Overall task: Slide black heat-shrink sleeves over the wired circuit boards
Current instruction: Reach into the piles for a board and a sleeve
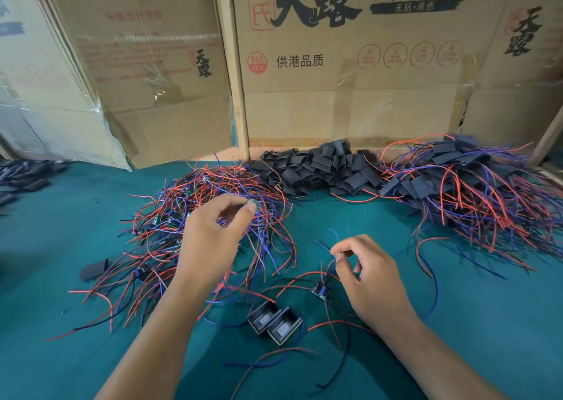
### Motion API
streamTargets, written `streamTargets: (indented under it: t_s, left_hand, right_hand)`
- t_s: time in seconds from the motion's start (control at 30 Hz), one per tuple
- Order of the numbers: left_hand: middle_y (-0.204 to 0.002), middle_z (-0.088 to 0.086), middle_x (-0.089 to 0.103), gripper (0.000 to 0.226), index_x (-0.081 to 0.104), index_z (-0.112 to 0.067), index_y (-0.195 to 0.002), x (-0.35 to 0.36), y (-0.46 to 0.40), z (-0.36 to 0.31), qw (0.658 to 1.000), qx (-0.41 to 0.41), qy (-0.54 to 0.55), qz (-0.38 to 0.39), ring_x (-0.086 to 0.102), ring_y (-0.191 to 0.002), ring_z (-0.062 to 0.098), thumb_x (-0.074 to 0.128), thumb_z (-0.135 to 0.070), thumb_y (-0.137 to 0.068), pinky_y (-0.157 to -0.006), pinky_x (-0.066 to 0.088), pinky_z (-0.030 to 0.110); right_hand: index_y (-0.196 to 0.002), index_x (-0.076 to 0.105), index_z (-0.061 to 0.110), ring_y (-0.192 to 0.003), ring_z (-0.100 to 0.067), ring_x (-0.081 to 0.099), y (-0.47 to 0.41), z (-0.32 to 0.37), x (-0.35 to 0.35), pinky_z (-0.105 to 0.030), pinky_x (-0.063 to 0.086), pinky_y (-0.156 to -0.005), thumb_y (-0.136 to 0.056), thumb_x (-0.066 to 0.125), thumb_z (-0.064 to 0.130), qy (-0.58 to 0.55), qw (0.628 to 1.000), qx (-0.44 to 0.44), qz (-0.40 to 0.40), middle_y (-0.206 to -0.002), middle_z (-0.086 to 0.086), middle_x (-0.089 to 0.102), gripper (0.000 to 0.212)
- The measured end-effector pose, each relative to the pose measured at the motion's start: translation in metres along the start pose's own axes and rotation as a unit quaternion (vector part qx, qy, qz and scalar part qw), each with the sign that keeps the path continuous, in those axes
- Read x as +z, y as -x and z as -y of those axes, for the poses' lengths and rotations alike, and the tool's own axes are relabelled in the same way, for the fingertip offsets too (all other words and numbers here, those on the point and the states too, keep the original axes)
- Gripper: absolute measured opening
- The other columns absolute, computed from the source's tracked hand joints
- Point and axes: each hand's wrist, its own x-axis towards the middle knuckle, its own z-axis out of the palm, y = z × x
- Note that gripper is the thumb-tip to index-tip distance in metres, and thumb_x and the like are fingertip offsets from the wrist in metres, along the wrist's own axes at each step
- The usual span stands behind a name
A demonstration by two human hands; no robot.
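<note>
Green table cover (pixel 457 323); cardboard boxes (pixel 335 80) stand along the back edge.

Three heaps at the back. Left: a tangle of bare wired boards (pixel 213 204), red, blue and black leads, too many to count. Middle: a pile of empty black sleeves (pixel 320 168), also uncountable. Right: a heap of sleeved boards (pixel 457 180) with leads trailing out.

Near the front, two sleeves (pixel 274 323) lie side by side, touching, mouths open toward the camera. One stray sleeve (pixel 94 268) lies at the left, beside the tangle. One loose board (pixel 319 291) sits between the hands, leads sprawled around it.

Left hand (pixel 213 241) hovers over the tangle, thumb and forefinger pinching a small greenish board; other fingers curled. Right hand (pixel 374 281) pinches a blue wire (pixel 327 247) between thumb and forefinger, just above the loose board; remaining fingers loosely bent.
</note>
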Motion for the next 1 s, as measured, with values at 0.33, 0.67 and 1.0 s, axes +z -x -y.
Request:
streamTargets:
  t_s: [0.33,0.67,1.0]
  left_hand:
    - [-0.072,0.0,0.059,0.023,0.07,-0.025,-0.077,0.007,0.01,-0.021,0.871,-0.13,0.455,0.128,0.053,-0.068,0.014,0.055,-0.025,-0.094,-0.071,0.045,0.027]
    - [-0.096,0.015,0.07,0.012,0.062,-0.016,-0.085,0.02,0.021,-0.028,0.831,-0.177,0.494,0.184,0.059,-0.073,0.017,0.054,-0.017,-0.093,-0.071,0.054,0.025]
    - [-0.095,-0.002,0.071,0.04,0.062,-0.018,-0.098,-0.005,-0.002,-0.01,0.806,-0.141,0.568,0.09,0.065,-0.076,0.009,0.088,-0.026,-0.067,-0.074,0.054,0.025]
  right_hand:
    - [-0.083,0.063,0.025,-0.073,0.005,0.051,0.0,0.002,0.001,-0.007,0.036,-0.064,-0.087,0.063,0.008,-0.017,1.0,0.014,0.007,-0.085,0.012,0.06,0.018]
    - [-0.077,0.062,0.026,-0.07,-0.001,0.053,0.001,0.006,-0.003,-0.009,0.037,-0.062,-0.091,0.062,0.017,-0.048,0.998,0.03,0.035,-0.076,0.014,0.062,0.017]
    - [-0.078,0.062,0.026,-0.061,0.0,0.052,-0.017,0.004,-0.004,-0.011,0.037,-0.058,-0.09,0.062,0.017,-0.053,0.995,0.065,0.048,-0.077,0.013,0.065,0.015]
